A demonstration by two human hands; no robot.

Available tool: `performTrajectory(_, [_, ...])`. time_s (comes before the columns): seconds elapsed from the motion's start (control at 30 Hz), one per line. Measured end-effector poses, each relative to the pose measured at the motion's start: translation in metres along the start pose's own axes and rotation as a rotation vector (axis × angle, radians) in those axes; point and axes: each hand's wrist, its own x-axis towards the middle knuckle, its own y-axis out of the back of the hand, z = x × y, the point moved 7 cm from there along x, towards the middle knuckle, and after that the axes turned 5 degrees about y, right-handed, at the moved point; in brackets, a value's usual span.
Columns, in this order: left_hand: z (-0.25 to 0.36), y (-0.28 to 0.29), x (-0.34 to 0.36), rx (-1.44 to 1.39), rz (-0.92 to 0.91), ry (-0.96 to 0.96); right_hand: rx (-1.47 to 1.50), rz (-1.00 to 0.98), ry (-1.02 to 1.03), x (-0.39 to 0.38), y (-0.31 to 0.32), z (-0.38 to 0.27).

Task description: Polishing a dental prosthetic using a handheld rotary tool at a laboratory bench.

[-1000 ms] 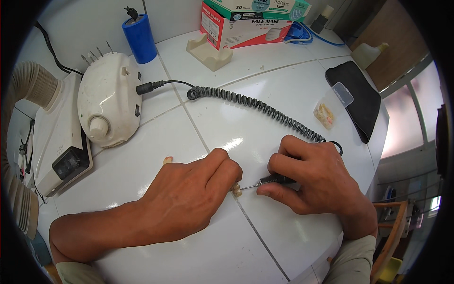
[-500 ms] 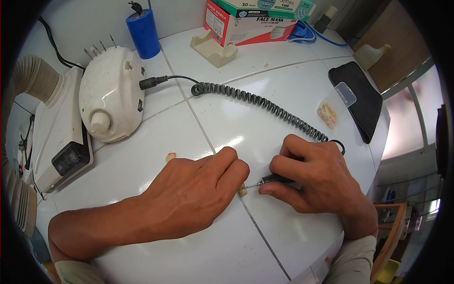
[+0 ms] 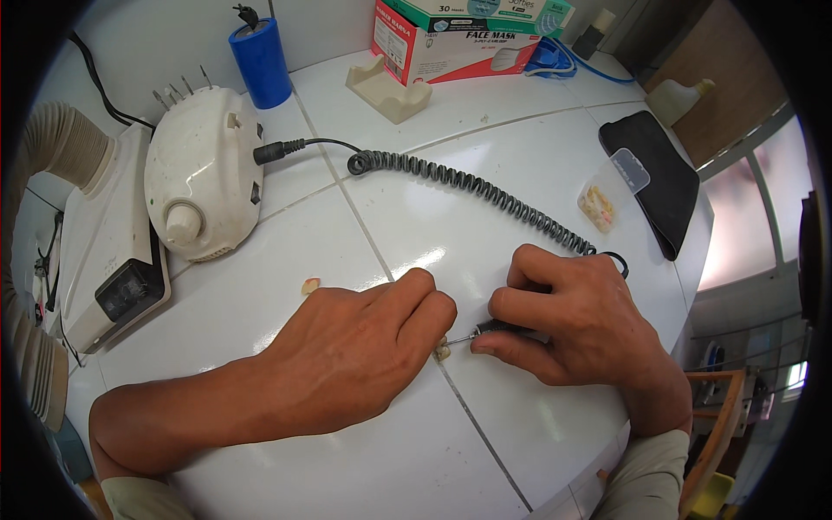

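My right hand (image 3: 576,316) is closed around a black rotary handpiece (image 3: 498,327). Its thin metal bit (image 3: 459,340) points left and reaches a small brownish-cream piece (image 3: 443,349), perhaps dental work. That piece pokes out under the fingers of my left hand (image 3: 373,342), which is closed on it; most of it is hidden. A coiled black cord (image 3: 477,184) links the handpiece side to a white control box (image 3: 204,169) with a round knob. Beyond my left wrist lies another small cream and pink piece (image 3: 310,285) on the white tiled table (image 3: 347,472).
At the left stands a white machine (image 3: 104,234) with a ribbed hose (image 3: 65,143). Further back are a blue cylinder (image 3: 261,65), a beige cradle (image 3: 388,89) and mask boxes (image 3: 464,43). To the right lie a clear container (image 3: 598,206) with small pieces and a black pouch (image 3: 663,186).
My right hand and the handpiece have shifted very slightly left. My left hand stays in place, still gripping the small piece.
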Motion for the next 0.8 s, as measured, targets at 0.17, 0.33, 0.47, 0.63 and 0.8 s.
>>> performTrajectory(0.17, [0.0001, -0.0003, 0.0011, -0.003, -0.022, -0.009, -0.006, -0.001, 0.013, -0.0004, -0.0018, -0.0012])
performTrajectory(0.33, [-0.0013, -0.0013, 0.0008, -0.011, -0.039, 0.015, -0.018, -0.034, -0.010, 0.0004, -0.0004, 0.0005])
performTrajectory(0.47, [-0.0013, -0.0014, 0.0006, -0.012, -0.027, 0.012, -0.005, 0.006, 0.021, 0.0008, -0.0005, -0.0027])
performTrajectory(0.63, [-0.0001, -0.0010, 0.0010, 0.004, -0.021, 0.013, -0.013, -0.010, 0.018, 0.0004, -0.0006, -0.0014])
performTrajectory(0.8, [-0.0009, -0.0016, 0.0010, 0.008, -0.014, 0.013, -0.009, -0.019, 0.008, -0.0001, 0.0002, 0.0010])
